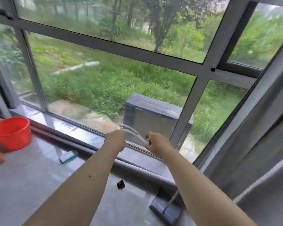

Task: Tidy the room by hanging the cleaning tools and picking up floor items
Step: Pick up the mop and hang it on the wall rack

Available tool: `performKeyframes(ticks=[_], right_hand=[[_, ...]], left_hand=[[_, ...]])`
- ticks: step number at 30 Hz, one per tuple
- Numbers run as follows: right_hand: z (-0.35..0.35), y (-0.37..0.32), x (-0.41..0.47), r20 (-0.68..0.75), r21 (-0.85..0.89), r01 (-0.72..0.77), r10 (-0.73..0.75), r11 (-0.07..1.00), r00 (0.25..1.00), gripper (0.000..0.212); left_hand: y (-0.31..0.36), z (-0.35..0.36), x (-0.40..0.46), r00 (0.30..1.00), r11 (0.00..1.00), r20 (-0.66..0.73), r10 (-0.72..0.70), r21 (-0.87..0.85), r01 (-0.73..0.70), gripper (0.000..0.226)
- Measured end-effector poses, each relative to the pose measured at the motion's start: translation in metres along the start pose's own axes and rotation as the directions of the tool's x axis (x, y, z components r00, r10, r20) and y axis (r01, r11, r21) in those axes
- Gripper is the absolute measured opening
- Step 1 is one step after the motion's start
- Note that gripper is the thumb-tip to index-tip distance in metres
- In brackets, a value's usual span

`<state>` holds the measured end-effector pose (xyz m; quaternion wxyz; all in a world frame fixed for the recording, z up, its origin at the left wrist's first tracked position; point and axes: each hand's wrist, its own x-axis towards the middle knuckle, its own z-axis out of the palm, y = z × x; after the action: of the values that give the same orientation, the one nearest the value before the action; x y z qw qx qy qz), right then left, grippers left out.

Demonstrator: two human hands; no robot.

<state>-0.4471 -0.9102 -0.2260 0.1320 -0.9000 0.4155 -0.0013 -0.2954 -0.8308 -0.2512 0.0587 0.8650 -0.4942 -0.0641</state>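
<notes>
Out by the far window, her left hand [117, 140] is fisted and her right hand [155, 143] pinches a thin clear looped strip [136, 133], which looks light and springy, best held at its ends.

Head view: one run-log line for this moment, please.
hands: left hand and right hand both hold a clear looped strip at the window | floor: red bucket, mop head, small dark item
</notes>
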Motion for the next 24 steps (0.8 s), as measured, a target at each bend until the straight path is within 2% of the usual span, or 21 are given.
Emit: performKeyframes(ticks=[5, 10, 11, 12, 14, 16, 24], right_hand=[[0.031, -0.07, 0.042, 0.081, -0.027, 0.148, -0.145, 0.989, 0.986, 0.037], [0.039, -0.088, 0.053, 0.08, -0.008, 0.182, -0.18, 0.983, 0.98, 0.037], [0.068, -0.147, 0.089, 0.17, 0.022, 0.328, -0.327, 0.944, 0.93, 0.037], [0.075, -0.158, 0.098, 0.192, 0.005, 0.351, -0.345, 0.936, 0.919, 0.037], [0.076, -0.169, 0.095, 0.225, -0.005, 0.385, -0.374, 0.923, 0.9, 0.036], [0.086, -0.181, 0.101, 0.213, -0.01, 0.418, -0.406, 0.908, 0.889, 0.032], [0.128, -0.264, 0.133, 0.336, 0.04, 0.664, -0.636, 0.747, 0.695, 0.033]], left_hand=[[-0.082, 0.004, 0.006, 0.981, 0.984, 0.069, -0.18, 0.01, 0.18, 0.02], [-0.097, 0.006, 0.002, 0.975, 0.979, 0.096, -0.202, 0.021, 0.201, 0.017], [-0.156, 0.012, -0.007, 0.924, 0.931, 0.122, -0.363, 0.007, 0.365, 0.018], [-0.165, 0.009, -0.011, 0.9, 0.909, 0.134, -0.415, 0.018, 0.417, 0.019], [-0.178, 0.012, -0.012, 0.888, 0.89, 0.104, -0.447, -0.048, 0.454, 0.02], [-0.188, 0.017, -0.015, 0.873, 0.876, 0.101, -0.476, -0.031, 0.481, 0.022], [-0.255, 0.023, -0.055, 0.672, 0.666, 0.091, -0.735, -0.089, 0.74, 0.021]])
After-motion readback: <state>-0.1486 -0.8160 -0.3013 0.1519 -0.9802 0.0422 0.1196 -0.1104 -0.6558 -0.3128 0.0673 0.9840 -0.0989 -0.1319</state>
